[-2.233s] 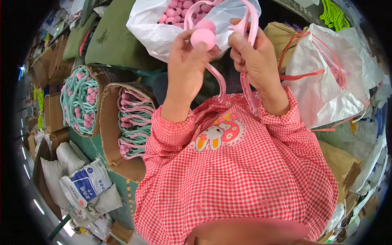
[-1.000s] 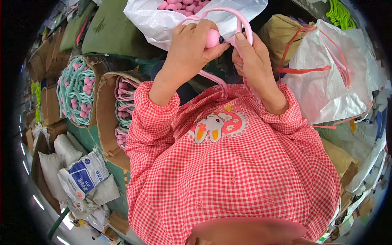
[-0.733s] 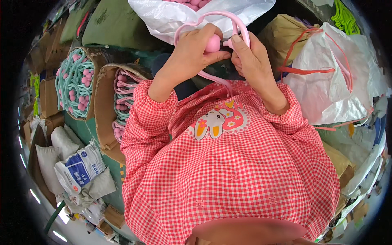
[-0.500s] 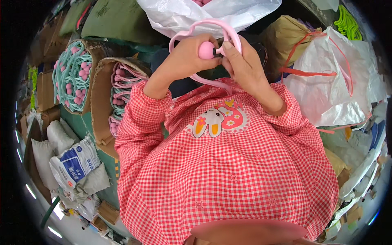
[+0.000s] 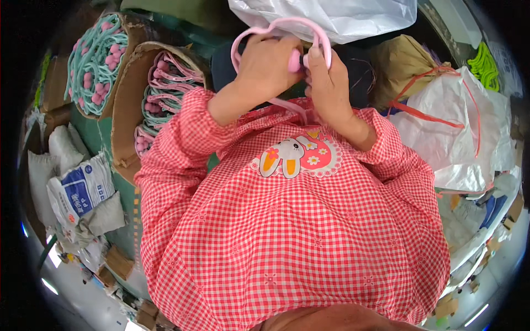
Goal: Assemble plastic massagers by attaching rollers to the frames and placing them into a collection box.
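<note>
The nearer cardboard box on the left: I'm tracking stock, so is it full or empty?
Partly filled: the nearer open brown cardboard box shows pink and teal curved plastic bands stacked inside. How deep the stack goes cannot be told.

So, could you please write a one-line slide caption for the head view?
Left hand and right hand hold a pink headband and its pink ball.

Single head-worn fisheye, steeply downward, probably very close above the hands
</note>
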Demonstrator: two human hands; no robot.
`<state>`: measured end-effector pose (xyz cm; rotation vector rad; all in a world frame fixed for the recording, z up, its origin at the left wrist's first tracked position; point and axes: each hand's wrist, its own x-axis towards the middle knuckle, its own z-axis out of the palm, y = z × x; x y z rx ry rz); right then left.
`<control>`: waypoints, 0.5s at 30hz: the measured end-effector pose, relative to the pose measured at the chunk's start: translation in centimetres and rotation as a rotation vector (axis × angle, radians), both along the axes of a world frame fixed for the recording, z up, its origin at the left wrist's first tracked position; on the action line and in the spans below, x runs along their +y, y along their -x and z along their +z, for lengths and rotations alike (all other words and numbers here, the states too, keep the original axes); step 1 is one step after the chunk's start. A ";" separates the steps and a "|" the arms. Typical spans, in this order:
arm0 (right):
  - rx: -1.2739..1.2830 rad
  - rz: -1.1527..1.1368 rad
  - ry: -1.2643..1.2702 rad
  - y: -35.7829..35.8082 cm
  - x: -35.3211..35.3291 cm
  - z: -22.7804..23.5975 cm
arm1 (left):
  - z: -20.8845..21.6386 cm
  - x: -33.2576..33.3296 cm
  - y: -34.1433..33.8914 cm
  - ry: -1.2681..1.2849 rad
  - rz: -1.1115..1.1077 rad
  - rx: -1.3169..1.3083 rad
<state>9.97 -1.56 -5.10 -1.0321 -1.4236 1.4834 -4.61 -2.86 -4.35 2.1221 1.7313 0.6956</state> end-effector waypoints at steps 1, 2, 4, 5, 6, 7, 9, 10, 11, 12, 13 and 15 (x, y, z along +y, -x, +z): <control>0.002 0.020 -0.003 0.4 0.1 0.1 | -0.4 0.0 0.0 -0.183 0.089 0.047; 0.020 0.008 0.113 1.2 0.4 0.8 | -0.8 0.1 0.5 -0.366 0.192 0.103; 0.045 0.036 0.225 2.5 1.0 0.6 | -1.0 0.6 1.4 -0.432 0.232 0.130; -0.040 0.031 0.077 2.5 1.7 -0.6 | -0.6 0.9 1.8 -0.285 0.231 0.134; -0.118 0.016 -0.072 2.8 2.2 -1.4 | 0.0 1.0 2.2 -0.135 0.227 0.129; -0.075 -0.006 -0.151 3.3 2.0 -1.5 | 0.6 0.6 2.7 -0.129 0.281 0.145; 0.026 -0.031 -0.288 5.3 1.7 -0.1 | 2.1 0.7 4.6 0.008 0.120 0.014; 0.015 0.018 -0.055 6.0 1.2 1.8 | 2.5 0.1 5.3 0.010 0.184 0.022; 0.058 0.085 0.057 6.2 2.0 2.2 | 3.2 -0.4 5.4 -0.108 0.281 0.031; 0.093 0.147 0.171 6.3 3.0 2.3 | 3.4 -0.7 5.4 -0.226 0.372 0.041; 0.050 0.156 0.176 6.7 3.6 2.3 | 3.3 -1.1 5.1 -0.415 0.467 0.059; 0.082 0.147 0.192 8.3 3.4 2.5 | 2.9 -1.5 4.2 -0.595 0.528 -0.063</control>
